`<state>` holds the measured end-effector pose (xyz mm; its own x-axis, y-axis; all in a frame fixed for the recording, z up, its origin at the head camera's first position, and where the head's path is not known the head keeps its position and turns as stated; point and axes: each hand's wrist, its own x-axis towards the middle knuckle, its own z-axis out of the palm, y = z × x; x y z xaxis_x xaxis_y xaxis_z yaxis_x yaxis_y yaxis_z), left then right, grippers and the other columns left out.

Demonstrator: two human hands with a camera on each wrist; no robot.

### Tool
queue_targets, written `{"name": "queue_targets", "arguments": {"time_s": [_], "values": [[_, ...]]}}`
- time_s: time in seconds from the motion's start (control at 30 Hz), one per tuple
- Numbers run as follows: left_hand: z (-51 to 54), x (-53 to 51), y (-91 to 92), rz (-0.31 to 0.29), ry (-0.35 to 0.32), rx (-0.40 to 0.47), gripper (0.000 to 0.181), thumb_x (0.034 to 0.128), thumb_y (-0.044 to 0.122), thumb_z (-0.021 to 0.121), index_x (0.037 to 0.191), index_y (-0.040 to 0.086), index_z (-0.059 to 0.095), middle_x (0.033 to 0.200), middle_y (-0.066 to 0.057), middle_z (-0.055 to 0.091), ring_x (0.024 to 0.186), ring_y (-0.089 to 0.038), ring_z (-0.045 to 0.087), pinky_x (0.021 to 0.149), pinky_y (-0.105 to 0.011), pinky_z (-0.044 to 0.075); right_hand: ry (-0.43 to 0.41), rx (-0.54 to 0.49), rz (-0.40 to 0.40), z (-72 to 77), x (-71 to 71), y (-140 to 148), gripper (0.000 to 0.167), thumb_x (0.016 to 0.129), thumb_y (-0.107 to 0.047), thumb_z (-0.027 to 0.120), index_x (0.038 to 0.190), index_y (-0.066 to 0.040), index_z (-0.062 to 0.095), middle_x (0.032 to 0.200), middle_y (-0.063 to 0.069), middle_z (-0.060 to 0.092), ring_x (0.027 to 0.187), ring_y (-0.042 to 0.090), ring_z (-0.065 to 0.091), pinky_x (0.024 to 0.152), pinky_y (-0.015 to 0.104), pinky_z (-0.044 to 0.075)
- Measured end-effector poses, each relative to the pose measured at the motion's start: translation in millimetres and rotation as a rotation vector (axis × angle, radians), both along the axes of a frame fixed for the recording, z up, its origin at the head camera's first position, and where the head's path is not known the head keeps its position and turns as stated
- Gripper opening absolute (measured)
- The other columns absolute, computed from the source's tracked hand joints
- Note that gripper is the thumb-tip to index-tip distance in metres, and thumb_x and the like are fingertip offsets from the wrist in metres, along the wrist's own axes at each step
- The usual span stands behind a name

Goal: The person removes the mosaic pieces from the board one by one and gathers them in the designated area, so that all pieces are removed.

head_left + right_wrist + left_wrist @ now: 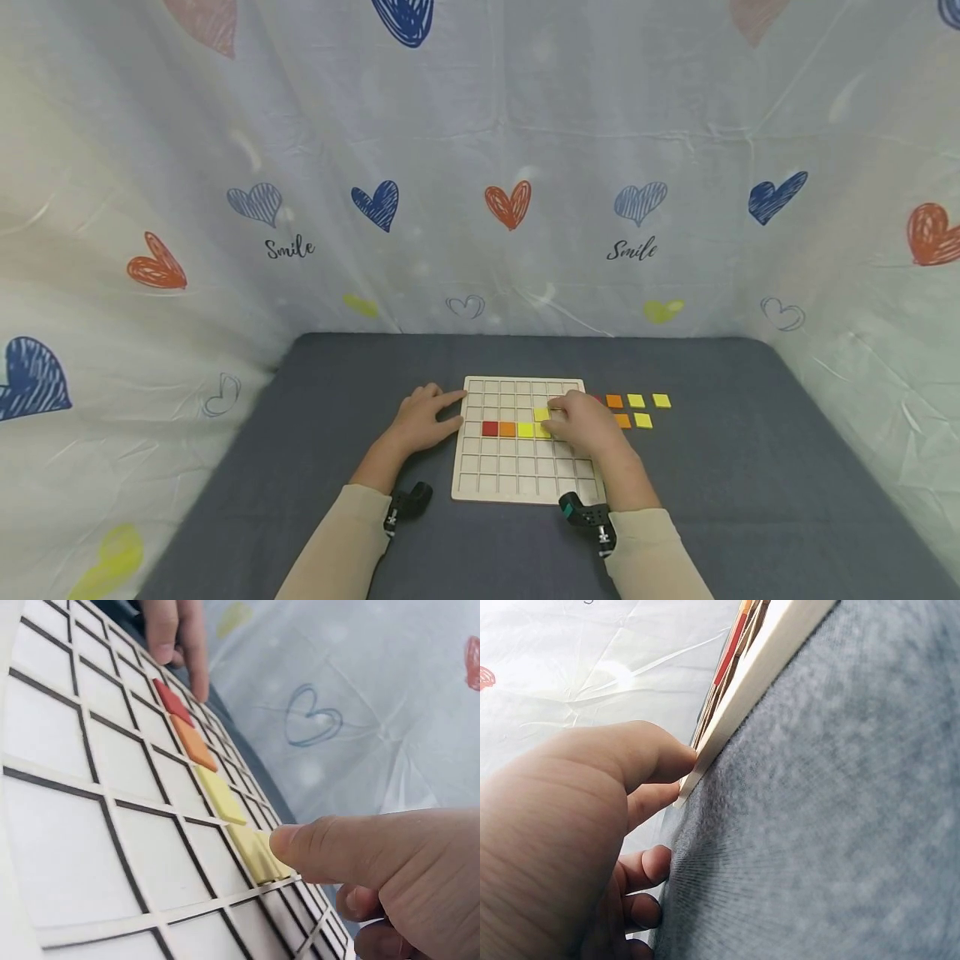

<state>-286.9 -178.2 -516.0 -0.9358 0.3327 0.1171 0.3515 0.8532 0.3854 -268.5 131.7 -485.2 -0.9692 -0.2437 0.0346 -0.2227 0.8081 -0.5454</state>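
Observation:
A pale wooden grid board [487, 485] lies on the dark cloth. One row holds a red tile [490, 428], an orange tile [507, 429] and yellow tiles [525, 430] side by side. My right hand [588, 423] is over the board's right part, thumb and index finger pinching a yellow tile [542, 414] just behind the row's right end. In the right wrist view the thumb [289, 844] touches that tile; the index fingertip is hidden. My left hand [417, 421] rests at the board's left edge, its thumb [679, 759] and index finger touching the rim.
Loose tiles lie on the cloth right of the board: orange tiles [614, 401], several yellow tiles [636, 401] and a red tile partly behind my right hand. A white curtain [450, 267] with printed hearts stands behind the table and at both sides.

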Motion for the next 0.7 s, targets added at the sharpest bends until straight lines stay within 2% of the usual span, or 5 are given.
{"name": "queue_targets", "arguments": {"time_s": [0.07,0.27,0.43,0.53,0.7], "values": [[-0.7,0.0,-0.1,-0.001,0.004,0.001,0.051,0.0987,0.039,0.066,0.148,0.025,0.060,0.091,0.001,0.041,0.080,-0.019,0.033,0.075,-0.040,0.028,0.020,-0.001,0.007,-2.0,0.7,-0.7,0.035,0.093,-0.026,0.075,0.124,-0.009,0.076,0.120,0.011,0.069,0.103,0.028,0.065,0.088,0.048,0.052],[-1.4,-0.6,0.3,0.003,0.001,-0.003,0.051,0.0988,0.040,0.066,0.148,0.026,0.060,0.091,0.001,0.041,0.080,-0.019,0.033,0.075,-0.039,0.028,0.037,-0.036,-0.026,-5.5,0.1,-3.8,0.030,0.093,-0.021,0.075,0.120,-0.008,0.078,0.123,0.012,0.068,0.110,0.031,0.065,0.093,0.050,0.051],[-0.4,-0.7,0.0,0.009,0.000,-0.007,0.051,0.0989,0.040,0.065,0.148,0.026,0.059,0.092,0.001,0.042,0.080,-0.019,0.033,0.075,-0.039,0.028,0.048,-0.091,-0.047,-6.1,-1.2,-5.8,0.027,0.092,-0.015,0.072,0.118,-0.008,0.077,0.116,0.008,0.069,0.088,0.025,0.063,0.080,0.045,0.051],[0.4,0.4,-0.1,0.006,-0.001,0.005,0.051,0.0986,0.039,0.066,0.147,0.024,0.060,0.093,0.001,0.043,0.081,-0.019,0.033,0.075,-0.040,0.028,0.070,-0.091,-0.047,-6.0,-1.3,-5.9,0.027,0.092,-0.015,0.072,0.117,-0.009,0.077,0.115,0.007,0.069,0.089,0.023,0.064,0.079,0.045,0.052],[1.1,0.4,0.0,-0.005,0.004,0.012,0.051,0.0984,0.037,0.067,0.147,0.023,0.061,0.092,0.000,0.042,0.080,-0.019,0.033,0.074,-0.040,0.028,0.065,-0.100,-0.070,-1.5,-0.9,-3.9,0.028,0.092,-0.022,0.077,0.117,-0.011,0.077,0.101,0.003,0.063,0.087,0.022,0.057,0.076,0.043,0.047]]}}
